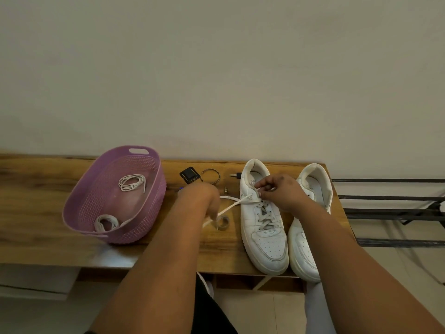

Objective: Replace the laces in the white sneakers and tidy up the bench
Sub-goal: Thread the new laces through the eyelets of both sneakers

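— Reading the print on the insole of the laced sneaker (263,220) is hopeless; it's faint and partly behind the right hand (280,191).

— What are the fingers doing?

— Those of the right hand pinch at the top eyelets. The left hand (199,201) is curled round the white lace (231,207), pulled taut from the shoe out to the left.

— And the other sneaker (305,237)?

— Just beside it on the wooden surface (36,213), mostly hidden by the right forearm.

— Anything else?

— A purple basket (149,206) holds two coiled laces (132,182). Small objects sit behind: a black square item (189,175), a twisted ring (210,178), a key-like thing (234,175), all too small to identify.
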